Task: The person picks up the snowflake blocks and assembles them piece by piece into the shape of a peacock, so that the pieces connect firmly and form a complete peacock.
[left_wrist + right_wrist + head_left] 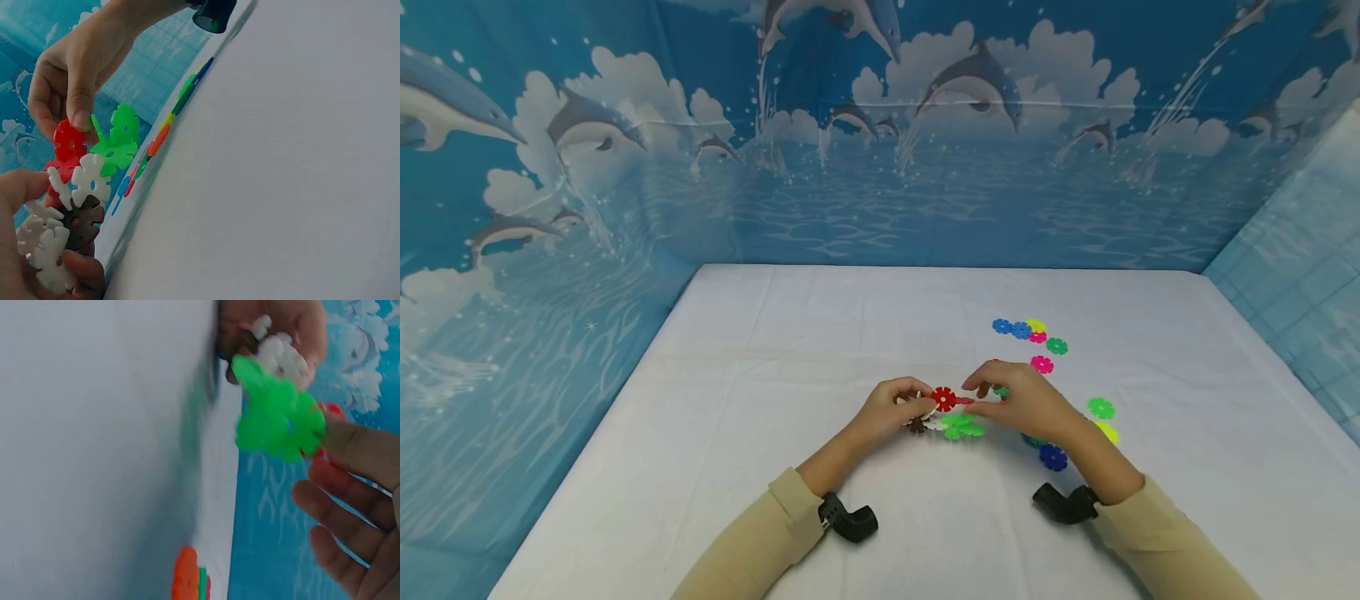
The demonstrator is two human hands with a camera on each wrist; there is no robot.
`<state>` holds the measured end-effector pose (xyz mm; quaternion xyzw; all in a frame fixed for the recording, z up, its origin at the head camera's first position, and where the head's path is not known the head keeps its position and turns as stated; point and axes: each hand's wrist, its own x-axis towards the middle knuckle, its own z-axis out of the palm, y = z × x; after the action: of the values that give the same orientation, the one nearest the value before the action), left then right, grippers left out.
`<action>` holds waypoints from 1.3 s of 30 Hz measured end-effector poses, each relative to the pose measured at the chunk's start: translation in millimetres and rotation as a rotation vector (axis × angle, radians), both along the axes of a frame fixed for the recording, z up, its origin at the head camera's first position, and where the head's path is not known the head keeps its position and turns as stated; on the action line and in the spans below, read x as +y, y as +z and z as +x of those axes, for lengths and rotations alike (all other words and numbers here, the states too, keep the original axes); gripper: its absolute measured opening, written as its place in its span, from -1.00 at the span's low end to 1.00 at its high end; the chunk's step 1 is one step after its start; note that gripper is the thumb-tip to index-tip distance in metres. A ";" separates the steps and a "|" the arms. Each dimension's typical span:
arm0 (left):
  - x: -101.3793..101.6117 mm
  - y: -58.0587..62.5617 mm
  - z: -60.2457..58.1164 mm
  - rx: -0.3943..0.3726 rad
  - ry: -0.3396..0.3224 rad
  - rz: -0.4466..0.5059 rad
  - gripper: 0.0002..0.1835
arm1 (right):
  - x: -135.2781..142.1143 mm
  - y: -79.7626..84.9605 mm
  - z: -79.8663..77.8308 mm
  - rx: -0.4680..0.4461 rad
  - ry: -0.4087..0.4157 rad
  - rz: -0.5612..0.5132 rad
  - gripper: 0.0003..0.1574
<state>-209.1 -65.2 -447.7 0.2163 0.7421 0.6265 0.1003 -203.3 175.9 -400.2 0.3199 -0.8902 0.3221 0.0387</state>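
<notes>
My left hand (880, 412) holds a joined cluster of notched plastic snowflake discs, its fingers curled round the white discs (53, 256). A dark brown disc (81, 224) sits in the cluster beside them. On the far side stand red discs (943, 398), slotted edge to edge, and a group of bright green discs (961, 427). My right hand (1030, 404) pinches the outer red disc (70, 139) between thumb and fingers. In the right wrist view the green discs (281, 419) hide most of the red ones. The cluster is held above the table.
Loose discs lie on the white-covered table (775, 350): blue discs (1011, 328), a pink disc (1042, 364), a green disc (1101, 407) and a dark blue disc (1053, 457), partly behind the right forearm. A dolphin-print curtain (880, 192) borders the table's back and sides.
</notes>
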 end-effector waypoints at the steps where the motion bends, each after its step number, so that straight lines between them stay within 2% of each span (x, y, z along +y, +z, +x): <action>1: -0.1 -4.0 -2.1 0.003 0.003 0.000 -0.79 | 5.1 0.6 -2.3 -0.038 -0.015 -0.007 -0.70; 3: 0.0 -4.3 -2.4 0.000 0.002 -0.005 -0.79 | 16.8 0.6 -8.4 -0.091 -0.049 -0.019 -0.72; 4: 0.3 -9.0 -4.4 0.003 0.002 -0.001 -0.78 | 22.8 0.0 -12.1 -0.105 -0.078 -0.015 -0.74; 7: 0.8 -9.7 -3.4 0.005 -0.001 0.004 -0.79 | 40.0 -3.6 -22.8 -0.107 -0.183 0.021 -0.78; 10: 1.2 -10.3 -2.7 0.005 -0.011 0.011 -0.79 | 53.3 -9.2 -32.8 -0.152 -0.288 0.081 -0.73; 14: 1.2 -11.9 -2.3 -0.003 -0.023 0.011 -0.79 | 62.5 -16.0 -43.2 -0.239 -0.337 0.164 -0.60; 19: 1.8 -13.7 -3.2 -0.003 -0.030 0.007 -0.79 | 66.5 -21.6 -51.3 -0.292 -0.344 0.192 -0.57; 26: 1.7 -10.1 -1.8 -0.038 -0.058 0.009 -0.81 | 63.5 -20.8 -54.1 -0.343 -0.368 0.179 -0.66; 32: 1.9 -12.8 -3.0 -0.021 -0.075 0.018 -0.81 | 58.7 -15.7 -47.8 -0.327 -0.333 0.112 -0.77; 39: -0.2 -11.5 -1.9 -0.006 -0.062 -0.003 -0.82 | 41.8 -10.9 -33.2 -0.313 -0.270 0.040 -0.78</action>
<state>-211.0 -65.4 -459.3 0.2372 0.7356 0.6226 0.1225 -236.4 217.7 -411.0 0.1444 -0.9264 0.3419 -0.0637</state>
